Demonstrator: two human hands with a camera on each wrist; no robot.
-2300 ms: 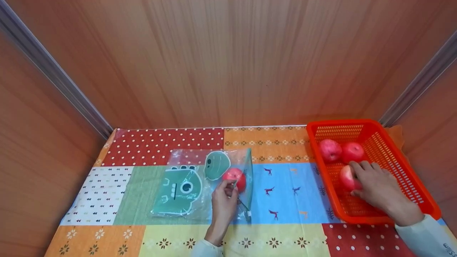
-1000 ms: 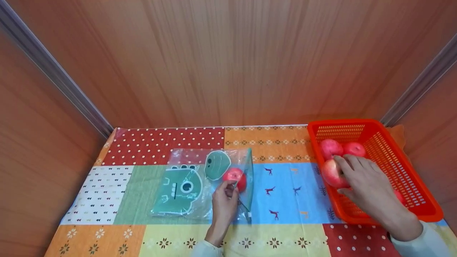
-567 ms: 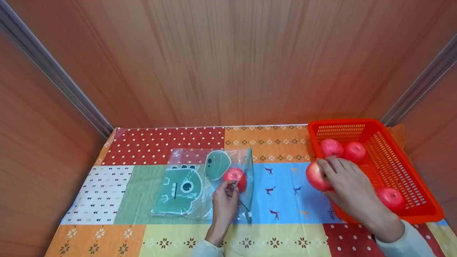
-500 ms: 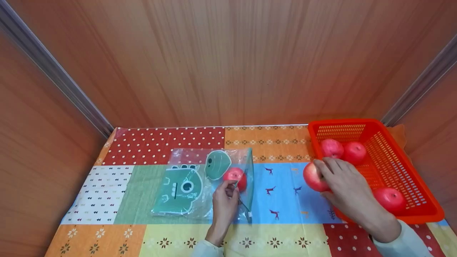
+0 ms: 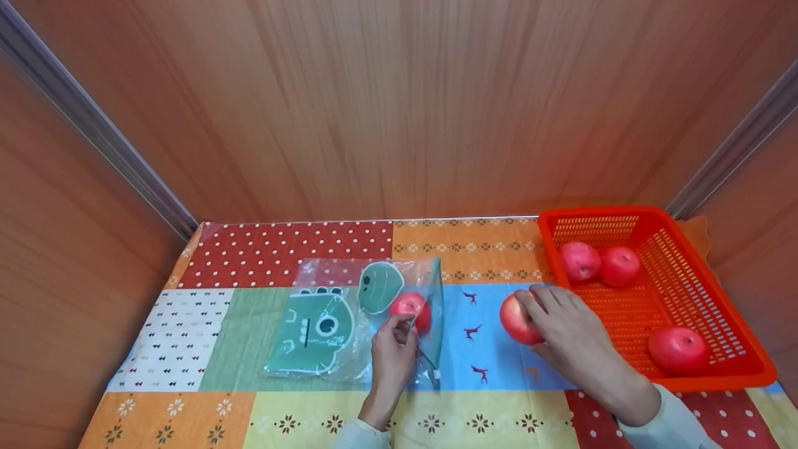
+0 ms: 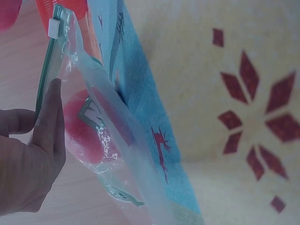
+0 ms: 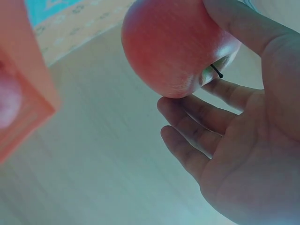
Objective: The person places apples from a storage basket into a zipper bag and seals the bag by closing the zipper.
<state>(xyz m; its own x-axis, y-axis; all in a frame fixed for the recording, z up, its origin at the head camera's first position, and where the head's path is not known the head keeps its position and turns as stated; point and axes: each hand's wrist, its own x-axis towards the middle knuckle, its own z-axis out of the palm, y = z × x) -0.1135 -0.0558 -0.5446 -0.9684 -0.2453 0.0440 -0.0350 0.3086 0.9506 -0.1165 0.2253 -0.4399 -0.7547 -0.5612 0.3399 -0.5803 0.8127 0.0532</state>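
Observation:
In the head view my right hand (image 5: 570,330) holds a red apple (image 5: 519,319) over the blue patch, left of the basket. The right wrist view shows its fingers and thumb around that apple (image 7: 173,47), stem toward the palm. My left hand (image 5: 393,358) pinches the edge of a clear zip bag (image 6: 117,154) with green cartoon prints. Another apple (image 5: 413,312) lies inside the bag near its right-hand opening. The bag's white slider (image 6: 54,28) sits at the end of the green zip strip in the left wrist view.
An orange-red plastic basket (image 5: 661,299) stands at the right with three apples: a pair at the back left and one apple (image 5: 679,350) at the front right. A patchwork cloth (image 5: 299,415) covers the table. Wood-grain panels (image 5: 399,112) enclose the back and sides.
My right hand has lifted an apple out of the basket and carried it left toward the bag. My left hand keeps its place at the bag's edge.

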